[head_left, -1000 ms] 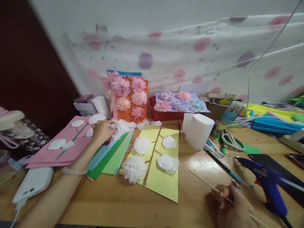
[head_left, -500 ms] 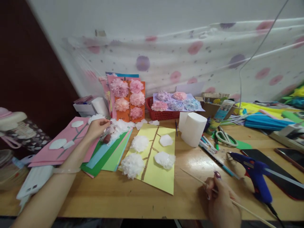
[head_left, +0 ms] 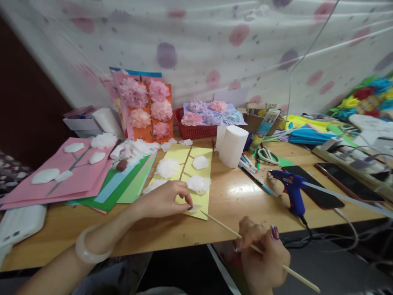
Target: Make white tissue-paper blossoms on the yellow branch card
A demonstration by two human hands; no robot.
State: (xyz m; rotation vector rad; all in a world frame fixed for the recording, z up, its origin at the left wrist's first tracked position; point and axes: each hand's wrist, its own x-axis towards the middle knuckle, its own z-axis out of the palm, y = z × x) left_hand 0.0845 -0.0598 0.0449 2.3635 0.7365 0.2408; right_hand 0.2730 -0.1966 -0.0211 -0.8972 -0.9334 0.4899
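My left hand [head_left: 166, 200] pinches a small white tissue piece [head_left: 195, 208] over the near edge of the yellow card [head_left: 201, 153], close to the tip of a thin wooden stick [head_left: 221, 224]. My right hand [head_left: 260, 256] is closed round that stick below the table's front edge. White tissue flowers [head_left: 167, 167] lie glued beside a brown stem on the yellow card. A pile of white tissue pieces [head_left: 135, 148] rests on stacked coloured paper to the left.
A blue glue gun [head_left: 291, 188] stands right of the yellow card, with pens, scissors [head_left: 267, 155] and a white paper roll [head_left: 231, 145] behind. A pink card [head_left: 80, 178] with white petals lies far left. A red basket [head_left: 192, 131] and flower cards stand at the back.
My left hand left the tissue pile and came to the near edge of the yellow card with a small white piece. My right hand and the stick moved left and down toward it.
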